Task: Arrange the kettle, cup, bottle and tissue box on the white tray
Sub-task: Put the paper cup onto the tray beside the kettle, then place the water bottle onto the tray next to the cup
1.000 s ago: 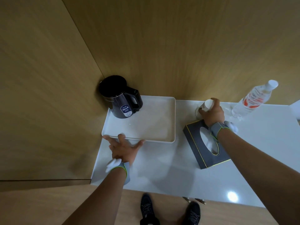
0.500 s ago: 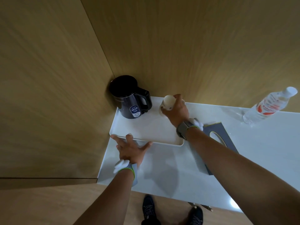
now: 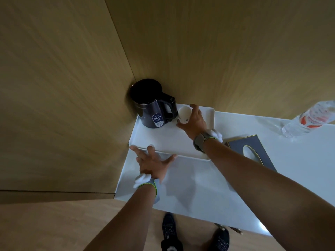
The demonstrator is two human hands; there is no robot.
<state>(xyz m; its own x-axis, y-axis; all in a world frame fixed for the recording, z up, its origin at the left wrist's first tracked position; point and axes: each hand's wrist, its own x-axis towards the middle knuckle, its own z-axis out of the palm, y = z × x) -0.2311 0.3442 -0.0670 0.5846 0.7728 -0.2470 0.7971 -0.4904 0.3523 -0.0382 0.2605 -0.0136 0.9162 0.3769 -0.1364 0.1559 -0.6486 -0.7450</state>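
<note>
The white tray [image 3: 172, 142] lies in the corner of a white counter. A dark kettle [image 3: 154, 105] with a blue label stands on the tray's far left. My right hand [image 3: 193, 121] grips a small white cup [image 3: 184, 115] over the tray, just right of the kettle's handle. My left hand [image 3: 152, 162] rests flat with fingers spread against the tray's near edge. A dark tissue box [image 3: 253, 149] lies on the counter right of the tray, partly hidden by my right forearm. A clear bottle [image 3: 311, 120] with a red label stands at the far right.
Wooden walls [image 3: 217, 51] close in the counter on the left and behind. The white counter [image 3: 199, 187] ends in a near edge, with my shoes [image 3: 170, 232] on the wooden floor below.
My right hand has carried the cup from beside the tissue box leftward onto the tray, next to the kettle. My left hand stays at the tray's near edge.
</note>
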